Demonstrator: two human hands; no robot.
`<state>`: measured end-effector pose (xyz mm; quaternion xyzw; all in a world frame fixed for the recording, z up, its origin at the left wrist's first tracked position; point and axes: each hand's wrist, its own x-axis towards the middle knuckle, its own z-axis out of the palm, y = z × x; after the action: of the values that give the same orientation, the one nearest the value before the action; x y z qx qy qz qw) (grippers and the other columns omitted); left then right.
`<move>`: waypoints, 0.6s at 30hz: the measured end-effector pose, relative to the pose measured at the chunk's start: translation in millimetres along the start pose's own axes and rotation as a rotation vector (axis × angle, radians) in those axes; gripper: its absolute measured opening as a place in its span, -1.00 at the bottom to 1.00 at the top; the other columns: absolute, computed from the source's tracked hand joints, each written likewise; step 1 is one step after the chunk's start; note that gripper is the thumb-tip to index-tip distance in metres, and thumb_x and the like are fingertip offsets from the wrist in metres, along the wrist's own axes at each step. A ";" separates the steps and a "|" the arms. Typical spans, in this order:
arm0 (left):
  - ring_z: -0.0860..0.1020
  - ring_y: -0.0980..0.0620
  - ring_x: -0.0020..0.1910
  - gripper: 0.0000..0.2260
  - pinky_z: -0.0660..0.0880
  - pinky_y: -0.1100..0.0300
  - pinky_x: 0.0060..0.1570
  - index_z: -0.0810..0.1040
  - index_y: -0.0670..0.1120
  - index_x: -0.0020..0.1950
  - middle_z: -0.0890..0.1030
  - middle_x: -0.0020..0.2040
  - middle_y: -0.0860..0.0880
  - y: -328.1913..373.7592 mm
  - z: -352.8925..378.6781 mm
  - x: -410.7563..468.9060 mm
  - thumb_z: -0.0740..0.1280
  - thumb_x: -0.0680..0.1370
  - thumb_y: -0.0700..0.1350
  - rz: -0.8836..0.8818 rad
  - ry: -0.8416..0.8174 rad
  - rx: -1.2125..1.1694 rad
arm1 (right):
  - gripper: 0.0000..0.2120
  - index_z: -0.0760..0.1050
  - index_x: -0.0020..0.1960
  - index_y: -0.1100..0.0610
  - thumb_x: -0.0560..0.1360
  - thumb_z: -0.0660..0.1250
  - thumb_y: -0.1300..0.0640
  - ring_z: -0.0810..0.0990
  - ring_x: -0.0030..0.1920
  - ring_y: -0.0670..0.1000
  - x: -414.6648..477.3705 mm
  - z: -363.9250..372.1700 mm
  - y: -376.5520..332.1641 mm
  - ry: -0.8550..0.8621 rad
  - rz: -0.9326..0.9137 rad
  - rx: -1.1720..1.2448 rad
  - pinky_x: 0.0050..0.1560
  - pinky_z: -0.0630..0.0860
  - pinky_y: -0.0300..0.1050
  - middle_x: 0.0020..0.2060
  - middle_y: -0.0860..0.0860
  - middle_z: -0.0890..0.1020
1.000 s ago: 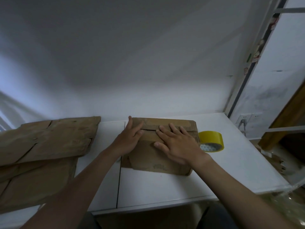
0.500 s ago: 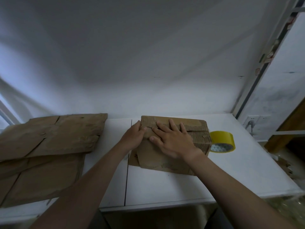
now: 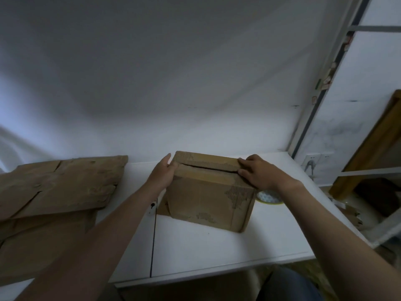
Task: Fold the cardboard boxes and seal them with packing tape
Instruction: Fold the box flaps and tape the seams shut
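Observation:
A worn brown cardboard box [image 3: 201, 198] stands on the white table [image 3: 195, 246], its top flaps folded down with a dark gap along the seam. My left hand [image 3: 161, 173] presses flat against the box's left side, fingers straight and pointing away from me. My right hand [image 3: 258, 172] rests on the right end of the top flaps, fingertips spanning the seam. A yellow roll of packing tape [image 3: 270, 197] lies just right of the box, mostly hidden under my right wrist.
A stack of flattened cardboard sheets [image 3: 54, 192] covers the table's left part. A white wall stands close behind the box. Past the table's right edge are a wall socket [image 3: 311, 165], a wooden frame [image 3: 368, 148] and scraps on the floor.
My right hand slid from the middle of the box top to its right end. My left hand moved from the top corner down onto the left side. The view has also shifted.

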<state>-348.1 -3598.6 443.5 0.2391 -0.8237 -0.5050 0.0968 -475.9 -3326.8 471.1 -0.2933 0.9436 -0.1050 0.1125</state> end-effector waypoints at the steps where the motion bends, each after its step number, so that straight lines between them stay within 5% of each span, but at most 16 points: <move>1: 0.40 -0.09 0.43 -0.56 0.39 0.05 0.34 0.25 -0.02 0.59 0.43 0.46 -0.06 -1.4 0.9 2.6 0.15 0.71 -0.01 0.011 0.091 0.068 | -0.44 0.20 0.61 -0.02 0.67 0.09 -0.21 0.45 0.38 0.14 -1.6 0.9 0.0 0.005 0.004 0.003 0.38 0.38 0.10 0.49 0.03 0.29; 5: 0.50 -0.16 0.24 -0.66 0.53 -0.04 0.20 0.50 -0.05 0.39 0.53 0.30 -0.12 9.2 19.0 -16.4 0.27 0.61 -0.18 0.368 0.389 0.309 | -0.46 0.24 0.59 0.04 0.69 0.10 -0.16 0.49 0.32 0.18 -7.1 -2.1 7.9 0.032 0.019 -0.008 0.36 0.38 0.02 0.41 0.12 0.34; 8: 0.45 -0.06 0.20 -0.75 0.40 -0.06 0.17 0.60 0.16 0.21 0.57 0.19 0.10 27.9 50.9 -53.3 0.26 0.57 0.06 0.650 0.338 0.623 | -0.51 0.31 0.55 0.09 0.70 0.12 -0.11 0.49 0.29 0.17 -11.9 -2.9 14.9 0.056 0.022 0.052 0.32 0.35 -0.03 0.34 0.14 0.38; 11: 0.24 -0.02 0.46 -0.54 0.09 -0.29 0.36 0.45 0.27 0.38 0.35 0.46 0.17 38.4 84.1 -72.3 0.11 0.56 0.40 0.548 0.075 0.864 | -0.53 0.33 0.53 0.11 0.70 0.14 -0.08 0.49 0.27 0.17 -15.7 -1.1 20.9 0.067 0.029 0.091 0.30 0.35 -0.04 0.33 0.14 0.39; 14: 0.01 -0.01 0.60 -0.37 -0.25 -0.50 0.37 0.31 0.26 0.50 0.18 0.59 0.10 35.2 94.7 -64.9 0.10 0.50 0.50 0.505 -0.054 0.897 | -0.49 0.25 0.60 0.04 0.69 0.17 -0.08 0.46 0.33 0.15 -23.4 -0.7 21.2 0.072 0.011 0.132 0.28 0.32 -0.09 0.34 0.12 0.43; 16: -0.01 0.01 0.61 -0.40 -0.22 -0.41 0.45 0.35 0.25 0.49 0.18 0.59 0.05 28.9 86.6 -49.9 0.19 0.51 0.44 0.509 -0.080 0.805 | -0.51 0.28 0.59 -0.04 0.68 0.22 -0.04 0.49 0.32 0.12 -28.9 -0.8 20.3 0.093 -0.025 0.158 0.21 0.33 -0.14 0.31 0.08 0.52; 18: 0.12 -0.06 0.55 -0.48 0.02 -0.29 0.51 0.45 0.22 0.45 0.28 0.53 -0.01 21.0 74.1 -38.2 0.25 0.53 0.37 0.546 -0.066 0.715 | -0.58 0.42 0.50 -0.09 0.65 0.29 -0.01 0.54 0.26 0.03 -32.3 -0.6 21.3 0.128 -0.037 0.221 0.14 0.33 -0.20 0.29 -0.02 0.60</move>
<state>-350.9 -3513.8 430.1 0.0152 -0.9820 -0.1521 0.1113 -461.4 -3290.9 470.9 -0.2890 0.9259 -0.2290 0.0817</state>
